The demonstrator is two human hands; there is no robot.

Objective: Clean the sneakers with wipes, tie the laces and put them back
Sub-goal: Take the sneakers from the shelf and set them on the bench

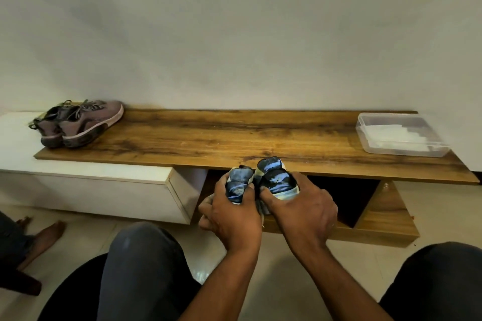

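Two small dark-blue sneakers with lighter blue patches and pale soles are held side by side just in front of the front edge of the wooden bench top point(234, 133), at the mouth of the dark open compartment beneath it. The left hand point(232, 212) wraps its curled fingers and thumb around the left sneaker point(238, 182), which points toward the bench; its blue upper shows between thumb and fingers and a pale logo mark is faintly visible on its side. The right hand point(300, 206) grips the right sneaker point(275, 176) the same way, thumb across its near end, and this shoe sits slightly higher, its toe overlapping the bench edge in view. The two shoes touch or nearly touch; which cannot be told. Whether their laces are tied is hidden by the hands. On the bench top, at its far left end, a pair of mauve sneakers point(80, 124) with grey laces and whitish soles lies together, heels toward the viewer. At the far right end of the bench top sits a clear plastic box point(399, 134) holding white wipes.
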